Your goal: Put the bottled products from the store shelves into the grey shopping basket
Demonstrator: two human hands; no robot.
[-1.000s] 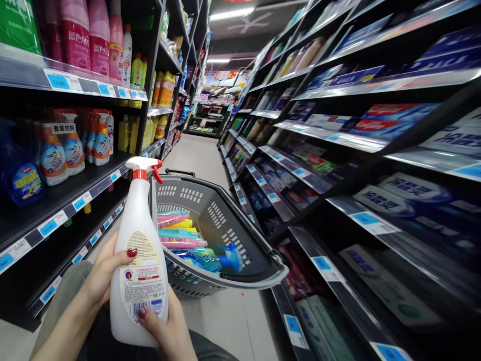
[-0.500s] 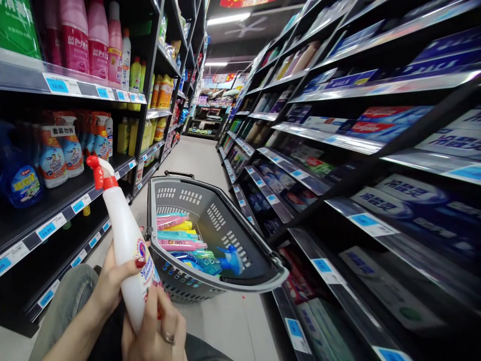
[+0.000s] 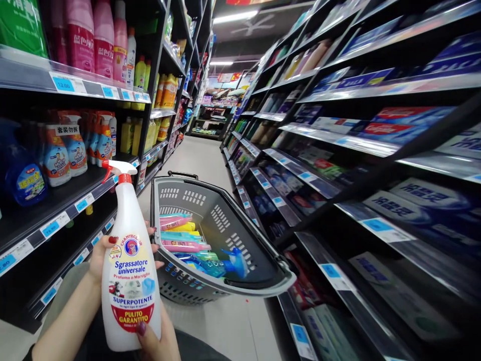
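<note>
A white spray bottle [image 3: 130,250] with a red collar and a red-and-white trigger head stands nearly upright before me, its "Sgrassatore universale" label facing me. My left hand [image 3: 100,253] grips it at the left side, thumb on the label and fingertips showing past the far edge. Low on the right, my right hand [image 3: 160,341] holds its base, with the thumb over the red part of the label. Just beyond the bottle sits a grey shopping basket [image 3: 259,286]. Inside lie several pink, yellow and teal bottles and a blue spray bottle [image 3: 225,265].
On the left, a shelf [image 3: 93,193] carries blue and orange spray bottles [image 3: 58,158] and pink bottles [image 3: 80,40] above. Boxed toothpaste [image 3: 391,123] fills the tilted-looking shelves on the right. The pale aisle floor [image 3: 195,155] runs away between them.
The spray bottle has been turned so that its label faces me and its trigger points left. It stands more upright. My right hand has shifted down to its base.
</note>
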